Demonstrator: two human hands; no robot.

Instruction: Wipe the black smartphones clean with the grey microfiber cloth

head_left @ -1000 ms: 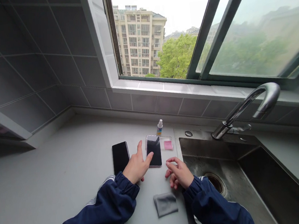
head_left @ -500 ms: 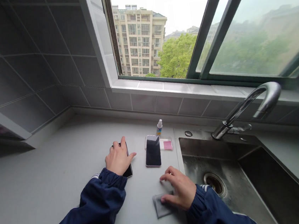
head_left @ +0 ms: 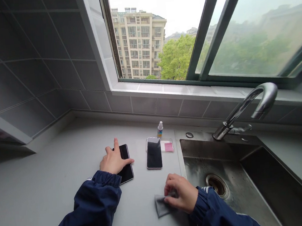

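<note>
My left hand (head_left: 114, 161) rests over the left side of a dark-screened smartphone (head_left: 126, 171) lying flat on the counter. Its fingers are spread, the index pointing away and the thumb stretched across to the phone's right edge. Closer to me, my right hand (head_left: 182, 192) has its fingers curled in towards the thumb on a folded grey cloth (head_left: 161, 209), whose right part is hidden beneath the hand. Between and beyond the hands, a second phone (head_left: 154, 154) lies face up, partly on a clear case (head_left: 163, 147) with a pink square (head_left: 168, 147) in it.
A small white-capped spray bottle (head_left: 160, 129) stands behind the second phone. To the right is a steel sink (head_left: 199, 165) with a curved chrome faucet (head_left: 262, 94). Behind the pale counter (head_left: 57, 173) rise a tiled wall and a window with a sill (head_left: 170, 88).
My left hand has shifted left, uncovering more of the phone beneath it. My right hand's fingers have curled in and closed on the cloth.
</note>
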